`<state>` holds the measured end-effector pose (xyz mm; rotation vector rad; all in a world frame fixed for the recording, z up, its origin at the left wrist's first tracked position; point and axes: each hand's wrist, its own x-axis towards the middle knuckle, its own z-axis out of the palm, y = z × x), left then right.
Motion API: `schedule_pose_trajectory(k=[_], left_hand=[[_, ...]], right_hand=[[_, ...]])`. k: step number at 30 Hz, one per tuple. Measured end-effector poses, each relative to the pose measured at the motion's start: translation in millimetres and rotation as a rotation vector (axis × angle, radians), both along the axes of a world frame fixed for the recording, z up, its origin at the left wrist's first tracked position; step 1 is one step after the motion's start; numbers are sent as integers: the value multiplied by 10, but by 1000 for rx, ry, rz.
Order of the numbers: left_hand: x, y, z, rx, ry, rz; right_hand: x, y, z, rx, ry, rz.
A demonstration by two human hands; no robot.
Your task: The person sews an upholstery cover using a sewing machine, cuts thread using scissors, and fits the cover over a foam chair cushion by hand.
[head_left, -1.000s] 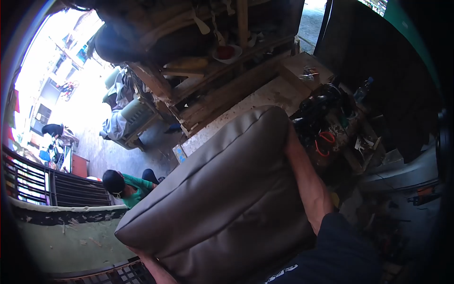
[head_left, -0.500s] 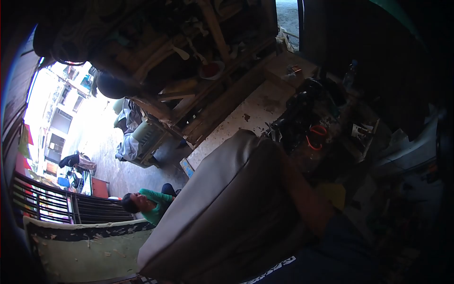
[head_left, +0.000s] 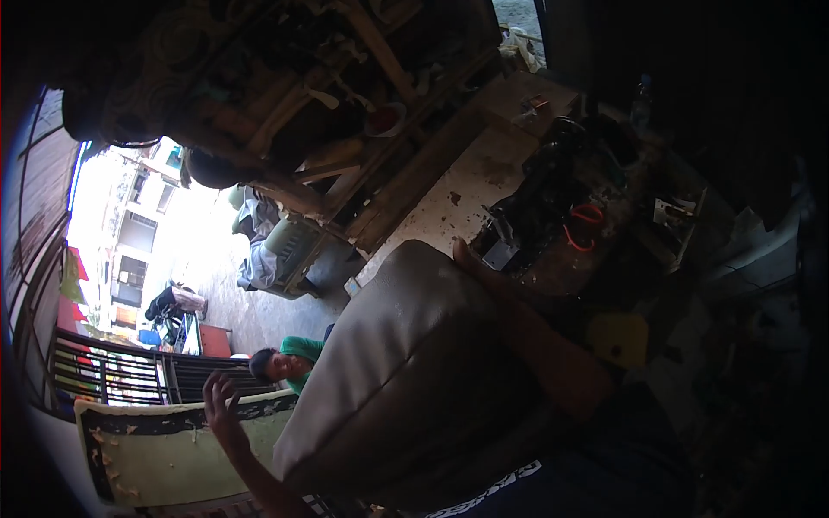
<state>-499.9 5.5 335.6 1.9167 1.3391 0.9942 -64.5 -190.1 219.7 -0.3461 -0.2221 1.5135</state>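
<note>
A large brown leather-like cushion (head_left: 389, 345) stands tilted against my body, with a seam running along it. My right hand (head_left: 480, 269) grips its upper right corner; one digit shows at the edge, while the other fingers are hidden. Off the cushion's left side, my left hand (head_left: 223, 404) is raised with its fingers apart and holds nothing. My left forearm passes close to the cushion's lower left edge.
Behind the cushion is a worn worktable (head_left: 449, 198) with a dark sewing machine (head_left: 540, 194) and orange-handled scissors (head_left: 583, 226). A person in green (head_left: 298, 358) is beyond a pale padded panel (head_left: 190, 457). A bottle (head_left: 642, 102) stands at the upper right.
My left hand has come off the cushion's lower left end and risen into view. The cushion has tipped more upright and closer to me. The camera view has shifted, and the person's face has turned this way.
</note>
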Motion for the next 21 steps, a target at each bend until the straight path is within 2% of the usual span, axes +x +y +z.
schedule_pose_trajectory(k=[1, 2, 3, 5, 7, 9, 11, 12, 14, 15, 16, 17, 18, 20, 21], left_hand=[[556, -106, 58, 25, 131, -207], [1068, -250, 88, -137, 17, -344], [1425, -327, 32, -134, 154, -436], [1940, -570, -125, -255, 398, -533], [2372, -668, -357, -345, 597, -618], [2437, -552, -653, -438, 604, -621], [2310, -483, -772, -512, 555, -593], [2243, -440, -790, -545, 522, -574], [2125, -412, -769, -613, 451, -537], [2060, -415, -728, -616, 426, -535], [2026, -421, -668, -569, 404, -565], [1984, -444, -585, -433, 394, -651], [1869, -431, -546, -420, 369, -627], [1493, -422, -474, -322, 643, -684], [1344, -459, -442, -346, 573, -694]], right_hand=[[-56, 9, 25, -14, -51, -1], [-112, 17, 49, -29, -102, -2], [-152, 10, 38, -57, -56, -21], [-144, -50, 105, -87, -23, -39], [-33, -135, 254, -195, -192, -177], [244, -65, -49, -312, -1375, -746], [301, -378, 762, 25, -1295, -1095], [221, -367, 927, 20, -1287, -1075], [46, -275, 1116, 88, -2146, -933], [-61, 6, 548, 101, -2198, -550], [-18, 56, 412, -63, -1965, -374], [14, 22, 264, -69, -1928, -431], [73, 7, 164, -57, -1892, -483], [178, -21, 279, -7, -1925, -532], [201, -114, 439, -4, -1945, -581]])
